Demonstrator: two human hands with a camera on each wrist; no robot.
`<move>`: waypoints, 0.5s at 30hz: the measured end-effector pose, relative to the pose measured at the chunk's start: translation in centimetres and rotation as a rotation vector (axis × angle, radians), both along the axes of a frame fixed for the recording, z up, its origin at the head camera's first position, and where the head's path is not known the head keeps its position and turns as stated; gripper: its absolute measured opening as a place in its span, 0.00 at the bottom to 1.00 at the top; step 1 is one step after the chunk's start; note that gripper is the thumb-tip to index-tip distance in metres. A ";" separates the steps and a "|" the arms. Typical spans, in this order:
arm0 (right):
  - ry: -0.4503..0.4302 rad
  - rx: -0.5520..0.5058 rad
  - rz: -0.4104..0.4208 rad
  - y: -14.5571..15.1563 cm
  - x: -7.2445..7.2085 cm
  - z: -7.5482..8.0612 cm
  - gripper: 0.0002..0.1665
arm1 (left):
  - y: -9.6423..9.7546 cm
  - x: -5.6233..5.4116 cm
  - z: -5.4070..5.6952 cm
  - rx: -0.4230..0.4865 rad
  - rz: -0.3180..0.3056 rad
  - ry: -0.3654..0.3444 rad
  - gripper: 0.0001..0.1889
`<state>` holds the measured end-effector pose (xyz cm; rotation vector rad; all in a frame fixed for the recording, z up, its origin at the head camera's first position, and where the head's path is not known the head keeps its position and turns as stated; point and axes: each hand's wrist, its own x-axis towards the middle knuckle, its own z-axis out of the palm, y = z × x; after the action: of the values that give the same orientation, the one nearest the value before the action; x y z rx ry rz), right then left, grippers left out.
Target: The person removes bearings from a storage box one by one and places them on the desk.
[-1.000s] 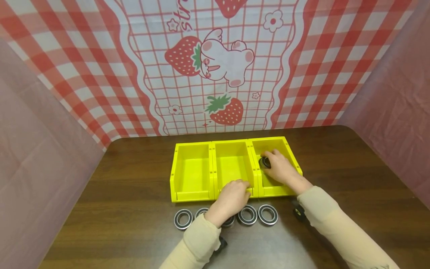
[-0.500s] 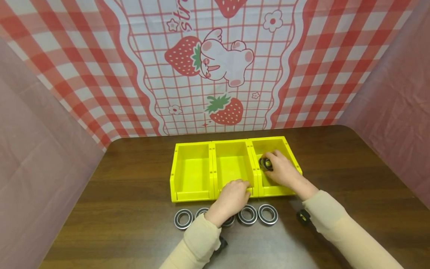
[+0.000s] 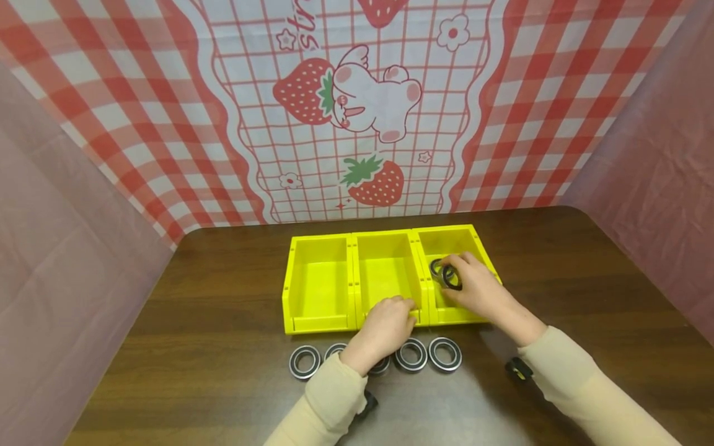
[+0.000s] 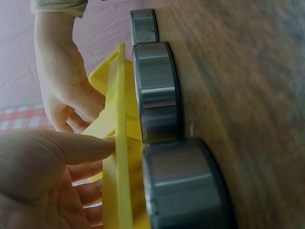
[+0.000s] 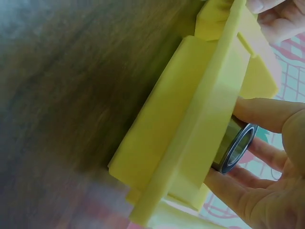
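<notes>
My right hand (image 3: pixel 480 290) is inside the right-hand compartment of the yellow bins (image 3: pixel 357 282). It holds a ball bearing (image 3: pixel 453 282) on edge between thumb and fingers, also seen in the right wrist view as a dark-rimmed bearing (image 5: pixel 238 149). Just beyond it in the same compartment is another bearing (image 3: pixel 436 267), partly hidden. At the middle bin's front my left hand (image 3: pixel 385 331) grips the lip; in the left wrist view its thumb (image 4: pixel 88 148) presses the near side while the fingers lie behind.
A row of several bearings (image 3: pixel 411 355) lies on the brown table (image 3: pixel 223 371) before the bins, some hidden by my left arm. Black wrist devices (image 3: pixel 519 370) are at both sleeves. A strawberry-print cloth (image 3: pixel 368 111) hangs behind.
My right hand has shifted slightly right and toward me, with the bearing in its fingers. A second bearing now shows apart behind it. My left hand has stayed still.
</notes>
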<state>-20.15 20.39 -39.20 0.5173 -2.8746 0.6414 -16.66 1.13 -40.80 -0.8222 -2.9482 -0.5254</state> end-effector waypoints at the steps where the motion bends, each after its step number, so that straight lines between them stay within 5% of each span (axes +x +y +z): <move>1: 0.008 -0.003 0.000 0.1 0.2 0.0 0.29 | 0.0 0.0 0.0 -0.001 -0.001 0.002 0.10; 15: 0.099 -0.031 0.032 0.1 2.6 0.6 0.29 | 0.0 -0.1 -0.2 0.002 -0.003 -0.006 0.10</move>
<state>-17.58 20.52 -38.59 0.5751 -2.7646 0.6456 -16.74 1.17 -40.99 -0.8265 -2.9515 -0.5321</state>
